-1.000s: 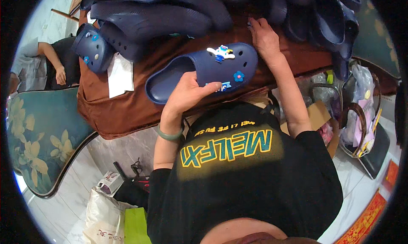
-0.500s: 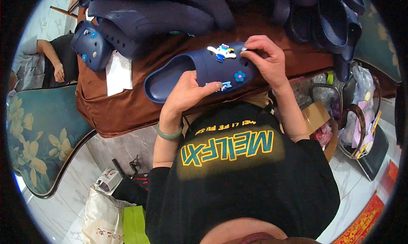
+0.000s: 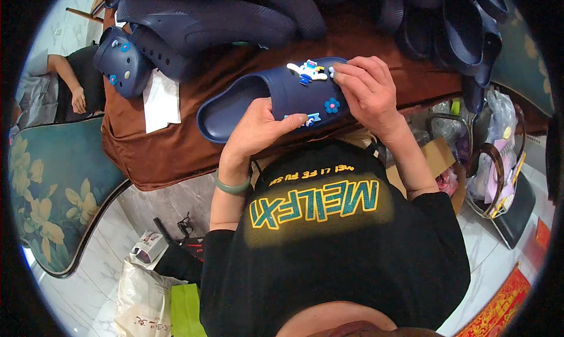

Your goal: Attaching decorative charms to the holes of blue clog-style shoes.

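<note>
A navy clog lies on the brown cloth, its toe to the right. My left hand grips it, fingers inside the opening and thumb along the near side by a blue-and-white charm. On the upper sit a white cartoon charm and a blue flower charm. At the toe, my right hand is closed, its fingertips at a small white charm against the clog's surface. The right thumb is mostly hidden.
Several navy clogs are piled along the back; one decorated clog stands left beside white paper. The brown cloth hangs over the front edge. Another person's arm shows far left. A cardboard box and bags sit at right.
My right hand has turned and moved slightly down, with its fingers now curled over the toe. The small white charm has shifted slightly left. My left hand keeps its grip.
</note>
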Demonstrator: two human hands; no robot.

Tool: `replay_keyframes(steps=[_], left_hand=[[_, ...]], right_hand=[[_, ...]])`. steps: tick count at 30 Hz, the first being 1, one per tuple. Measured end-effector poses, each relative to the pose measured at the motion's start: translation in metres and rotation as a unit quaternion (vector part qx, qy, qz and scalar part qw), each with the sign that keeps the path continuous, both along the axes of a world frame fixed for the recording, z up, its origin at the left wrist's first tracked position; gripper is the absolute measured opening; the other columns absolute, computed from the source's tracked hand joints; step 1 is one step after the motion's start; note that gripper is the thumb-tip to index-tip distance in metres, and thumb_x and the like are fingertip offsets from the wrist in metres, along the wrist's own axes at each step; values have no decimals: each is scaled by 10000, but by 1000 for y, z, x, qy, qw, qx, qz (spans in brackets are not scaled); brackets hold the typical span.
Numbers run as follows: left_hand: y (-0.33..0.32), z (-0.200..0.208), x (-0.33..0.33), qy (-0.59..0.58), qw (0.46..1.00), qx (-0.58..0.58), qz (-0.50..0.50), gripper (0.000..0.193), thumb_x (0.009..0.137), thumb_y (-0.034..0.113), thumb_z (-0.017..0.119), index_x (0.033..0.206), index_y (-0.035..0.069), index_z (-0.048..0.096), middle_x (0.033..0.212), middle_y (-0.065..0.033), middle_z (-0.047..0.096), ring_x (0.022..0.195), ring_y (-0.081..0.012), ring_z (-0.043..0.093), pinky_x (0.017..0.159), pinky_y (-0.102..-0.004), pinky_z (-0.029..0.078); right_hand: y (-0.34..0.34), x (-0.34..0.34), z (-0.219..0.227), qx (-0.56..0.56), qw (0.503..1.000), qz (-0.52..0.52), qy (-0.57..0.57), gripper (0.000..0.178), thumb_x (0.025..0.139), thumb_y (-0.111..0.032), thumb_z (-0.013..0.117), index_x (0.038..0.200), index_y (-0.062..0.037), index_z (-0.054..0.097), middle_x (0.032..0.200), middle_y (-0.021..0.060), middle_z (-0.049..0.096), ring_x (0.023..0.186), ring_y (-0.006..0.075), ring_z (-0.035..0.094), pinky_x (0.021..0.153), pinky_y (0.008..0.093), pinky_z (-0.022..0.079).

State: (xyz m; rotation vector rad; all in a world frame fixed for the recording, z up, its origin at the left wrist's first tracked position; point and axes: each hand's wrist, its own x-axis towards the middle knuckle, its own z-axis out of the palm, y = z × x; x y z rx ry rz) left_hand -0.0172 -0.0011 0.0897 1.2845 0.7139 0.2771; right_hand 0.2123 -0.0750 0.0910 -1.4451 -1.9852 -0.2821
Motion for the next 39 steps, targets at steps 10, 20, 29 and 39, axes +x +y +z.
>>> replay_keyframes(steps=[10, 20, 29, 39], left_hand=[[-1, 3, 1, 36, 999, -9, -4, 321, 814, 134, 731, 1075, -27, 636, 996, -33, 666, 898, -110, 590, 834, -281, 476], [-1, 6, 3, 21, 1000, 5, -11, 341, 815, 164, 748, 1074, -28, 638, 985, -39, 672, 894, -105, 586, 824, -286, 477], [-6, 6, 5, -10, 1000, 22, -14, 318, 842, 154, 688, 1096, -28, 628, 967, -52, 679, 856, -105, 573, 785, -286, 474], [-9, 11, 8, 64, 996, 60, -12, 304, 815, 117, 699, 1070, -38, 642, 971, -30, 671, 872, -119, 589, 816, -285, 472]], right_hand=[[0, 1, 1, -47, 998, -7, 32, 248, 741, -67, 708, 983, -94, 664, 982, 30, 654, 1020, 256, 548, 870, 413, 434], [9, 10, -15, -139, 948, -24, 285, 78, 782, -98, 720, 855, -93, 694, 1040, 39, 638, 1095, 226, 533, 921, 348, 409], [24, 35, 4, -457, 758, 17, 466, 387, 811, -170, 703, 1136, -15, 562, 1162, 82, 588, 1062, 144, 542, 949, 292, 432], [20, 20, -11, -368, 832, 34, 414, 281, 801, -100, 629, 1066, -33, 566, 1029, 80, 600, 1025, 178, 554, 932, 306, 419]])
